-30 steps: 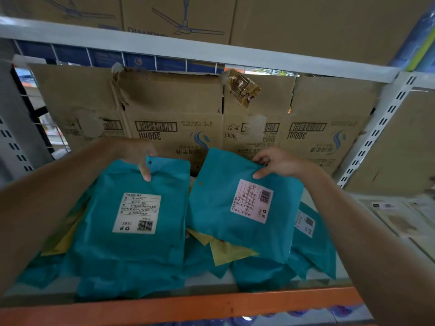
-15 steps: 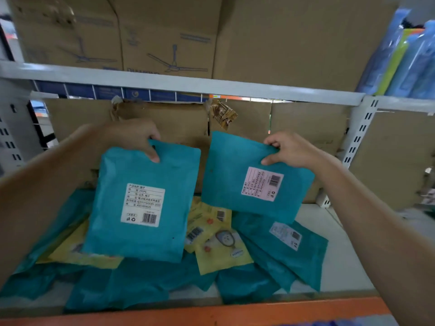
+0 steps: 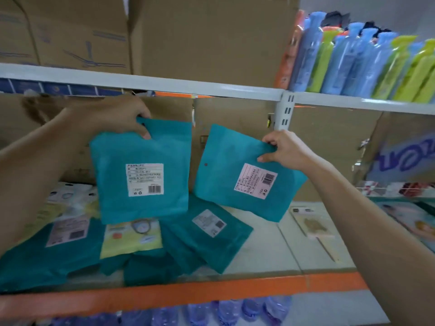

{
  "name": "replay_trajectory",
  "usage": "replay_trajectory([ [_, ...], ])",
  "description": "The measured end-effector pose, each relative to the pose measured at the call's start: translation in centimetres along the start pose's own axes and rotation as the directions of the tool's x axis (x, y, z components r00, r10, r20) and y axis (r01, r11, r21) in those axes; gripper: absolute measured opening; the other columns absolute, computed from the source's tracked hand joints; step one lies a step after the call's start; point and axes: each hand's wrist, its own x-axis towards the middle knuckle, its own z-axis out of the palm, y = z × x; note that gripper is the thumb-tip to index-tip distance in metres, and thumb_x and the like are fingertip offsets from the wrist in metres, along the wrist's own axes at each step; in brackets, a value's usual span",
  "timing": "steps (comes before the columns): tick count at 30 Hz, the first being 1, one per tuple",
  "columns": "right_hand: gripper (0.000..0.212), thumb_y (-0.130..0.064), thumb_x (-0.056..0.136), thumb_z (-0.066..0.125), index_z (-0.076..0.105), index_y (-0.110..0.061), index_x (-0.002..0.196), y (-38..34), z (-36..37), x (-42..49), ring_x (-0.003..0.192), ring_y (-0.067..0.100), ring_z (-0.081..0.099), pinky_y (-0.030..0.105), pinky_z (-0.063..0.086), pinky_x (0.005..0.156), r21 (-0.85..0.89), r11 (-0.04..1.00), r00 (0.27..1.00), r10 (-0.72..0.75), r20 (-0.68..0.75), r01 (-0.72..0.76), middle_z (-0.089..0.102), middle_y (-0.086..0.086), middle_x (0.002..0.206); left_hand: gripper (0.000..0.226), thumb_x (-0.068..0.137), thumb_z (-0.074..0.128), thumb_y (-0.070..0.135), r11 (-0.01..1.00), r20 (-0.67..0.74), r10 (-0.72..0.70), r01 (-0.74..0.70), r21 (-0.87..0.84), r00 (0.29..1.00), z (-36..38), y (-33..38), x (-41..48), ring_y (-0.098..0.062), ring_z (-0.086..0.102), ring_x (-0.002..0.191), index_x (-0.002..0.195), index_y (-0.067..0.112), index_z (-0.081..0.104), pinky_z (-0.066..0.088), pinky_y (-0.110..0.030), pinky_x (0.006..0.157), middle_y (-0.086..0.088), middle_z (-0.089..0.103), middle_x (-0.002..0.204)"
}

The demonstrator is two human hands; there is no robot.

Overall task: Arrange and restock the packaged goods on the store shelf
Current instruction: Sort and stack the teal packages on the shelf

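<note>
Pouch with the white label (image 3: pixel 143 175) hangs upright below the left hand (image 3: pixel 115 116), fingers curled over its top edge, forearm reaching in. Pouch with the pink label (image 3: pixel 244 175) tilts down-left from the right hand (image 3: pixel 286 149), pinched at its top corner. Beneath both grips, loose teal pouches (image 3: pixel 211 234) lie heaped on the shelf (image 3: pixel 294 243).
</note>
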Motion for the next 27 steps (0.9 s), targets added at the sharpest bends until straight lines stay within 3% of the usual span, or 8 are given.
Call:
replay_trajectory([
  [3, 0.02, -0.018, 0.073, 0.078, 0.058, -0.016, 0.074, 3.9, -1.8, -1.5, 0.073, 0.022, 0.054, 0.035, 0.045, 0.068, -0.021, 1.0, 1.0, 0.013, 0.005, -0.013, 0.059, 0.002, 0.076, 0.006, 0.076, 0.074, 0.021, 1.0, -0.062, -0.003, 0.003, 0.015, 0.998, 1.4, 4.3, 1.6, -0.01, 0.054, 0.064, 0.08, 0.019, 0.07, 0.038, -0.032, 0.055, 0.008, 0.062, 0.069],
  [7, 0.021, -0.019, 0.074, 0.077, 0.057, -0.016, 0.077, 8.2, -3.9, -3.2, 0.075, 0.022, 0.052, 0.034, 0.044, 0.069, -0.059, 0.997, 0.999, 0.045, 0.024, -0.044, 0.056, 0.001, 0.079, 0.012, 0.075, 0.075, 0.021, 0.999, -0.036, 0.023, -0.021, 0.033, 0.999, 3.0, 9.5, 4.0, -0.01, 0.052, 0.062, 0.073, 0.018, 0.064, 0.042, -0.037, 0.06, 0.006, 0.059, 0.066],
  [12, 0.036, -0.02, 0.074, 0.077, 0.044, -0.026, 0.06, 12.7, -6.1, -4.1, 0.072, 0.022, 0.047, 0.029, 0.035, 0.063, -0.14, 0.986, 0.993, 0.1, 0.056, -0.092, 0.047, -0.01, 0.066, 0.015, 0.078, 0.072, 0.025, 0.997, 0.004, 0.063, -0.063, 0.049, 0.998, 4.1, 14.8, 7.2, -0.014, 0.05, 0.061, 0.07, 0.019, 0.062, 0.035, -0.033, 0.051, 0.003, 0.058, 0.066],
  [14, 0.039, -0.02, 0.073, 0.077, 0.042, -0.027, 0.058, 14.6, -6.7, -4.0, 0.072, 0.022, 0.047, 0.03, 0.036, 0.063, -0.15, 0.982, 0.991, 0.125, 0.045, -0.117, 0.047, -0.01, 0.066, 0.009, 0.079, 0.072, 0.024, 0.997, 0.024, 0.07, -0.071, 0.015, 0.997, 4.5, 16.3, 8.7, -0.015, 0.053, 0.064, 0.077, 0.016, 0.067, 0.033, -0.029, 0.05, 0.001, 0.062, 0.072],
  [18, 0.036, -0.02, 0.074, 0.077, 0.044, -0.026, 0.061, 17.9, -8.1, -3.7, 0.073, 0.021, 0.047, 0.031, 0.037, 0.064, -0.147, 0.976, 0.986, 0.166, 0.007, -0.163, 0.049, -0.007, 0.068, 0.012, 0.077, 0.073, 0.023, 0.989, 0.017, 0.132, -0.13, -0.065, 0.991, 5.5, 18.7, 13.1, -0.02, 0.06, 0.073, 0.085, 0.014, 0.072, 0.047, -0.037, 0.064, -0.004, 0.068, 0.08],
  [23, 0.02, -0.02, 0.074, 0.076, 0.059, -0.013, 0.08, 22.1, -10.4, -4.0, 0.081, 0.024, 0.053, 0.038, 0.046, 0.073, -0.218, 0.957, 0.981, 0.191, -0.028, -0.192, 0.056, 0.0, 0.081, 0.01, 0.078, 0.073, 0.022, 0.97, 0.04, 0.215, -0.208, -0.123, 0.976, 6.6, 22.5, 18.1, -0.007, 0.054, 0.069, 0.073, 0.025, 0.064, 0.038, -0.027, 0.058, 0.012, 0.058, 0.073],
  [27, 0.021, -0.021, 0.075, 0.076, 0.056, -0.016, 0.079, 25.9, -12.3, -4.9, 0.082, 0.023, 0.053, 0.039, 0.047, 0.073, -0.232, 0.941, 0.969, 0.244, -0.042, -0.247, 0.057, -0.002, 0.083, 0.024, 0.08, 0.071, 0.027, 0.965, 0.053, 0.251, -0.246, -0.095, 0.966, 7.2, 26.2, 21.1, -0.007, 0.048, 0.069, 0.063, 0.031, 0.054, 0.034, -0.03, 0.059, 0.01, 0.052, 0.072],
])
